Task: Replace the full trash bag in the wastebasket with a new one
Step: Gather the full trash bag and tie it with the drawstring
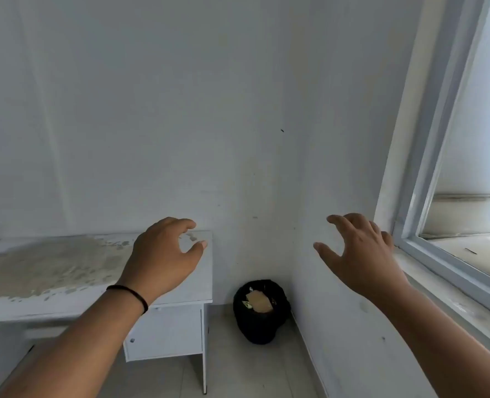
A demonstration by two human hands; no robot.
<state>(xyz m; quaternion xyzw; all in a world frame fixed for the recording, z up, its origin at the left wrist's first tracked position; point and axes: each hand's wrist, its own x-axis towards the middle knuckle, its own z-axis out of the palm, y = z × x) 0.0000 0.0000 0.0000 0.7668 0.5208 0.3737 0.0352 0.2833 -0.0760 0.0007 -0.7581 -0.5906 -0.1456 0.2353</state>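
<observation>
While both hands, left hand (163, 257) and right hand (361, 254), hover spread and empty, the soft trash bag (259, 326) looks light; gather its rim.

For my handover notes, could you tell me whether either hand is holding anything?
Nothing is held: the left hand and right hand are open in the air.

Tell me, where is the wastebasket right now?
The wastebasket stands on the floor in the room's corner, lower centre of the head view, right of the white desk.
</observation>
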